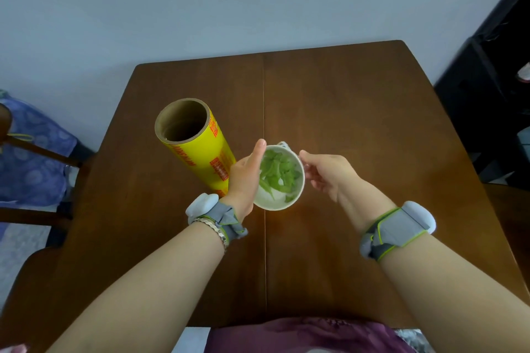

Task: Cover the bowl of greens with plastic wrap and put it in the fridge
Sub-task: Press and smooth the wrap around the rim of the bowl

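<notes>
Head view, frame centre: white bowl of greens sits between both hands above a brown wooden table. Left hand lies against the bowl's left side, thumb extended upward along the rim. Right hand has fingertips pinched at the right rim; whether film is held cannot be told. Yellow plastic wrap roll stands upright left of the bowl, just behind the left hand. Grey wristbands are worn on both wrists.
</notes>
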The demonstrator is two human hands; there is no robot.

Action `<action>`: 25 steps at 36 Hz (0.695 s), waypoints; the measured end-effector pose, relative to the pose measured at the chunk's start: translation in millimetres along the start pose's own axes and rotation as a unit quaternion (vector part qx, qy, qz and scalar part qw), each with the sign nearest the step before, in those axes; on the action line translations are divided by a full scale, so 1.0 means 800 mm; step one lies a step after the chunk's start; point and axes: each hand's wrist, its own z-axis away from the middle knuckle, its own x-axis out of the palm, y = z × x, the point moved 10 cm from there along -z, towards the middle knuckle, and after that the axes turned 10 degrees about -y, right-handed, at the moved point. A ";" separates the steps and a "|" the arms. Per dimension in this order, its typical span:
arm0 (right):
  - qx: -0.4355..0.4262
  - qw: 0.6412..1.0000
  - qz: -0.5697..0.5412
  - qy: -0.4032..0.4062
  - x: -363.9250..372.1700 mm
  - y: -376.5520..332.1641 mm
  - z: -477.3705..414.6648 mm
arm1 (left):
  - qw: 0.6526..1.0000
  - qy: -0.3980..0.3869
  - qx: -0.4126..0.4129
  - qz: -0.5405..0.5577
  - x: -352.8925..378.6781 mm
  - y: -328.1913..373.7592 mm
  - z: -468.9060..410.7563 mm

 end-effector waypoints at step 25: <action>-0.059 0.989 -0.077 -0.109 0.036 0.021 -0.001 | 0.991 -0.034 -0.076 0.102 0.019 -0.015 -0.006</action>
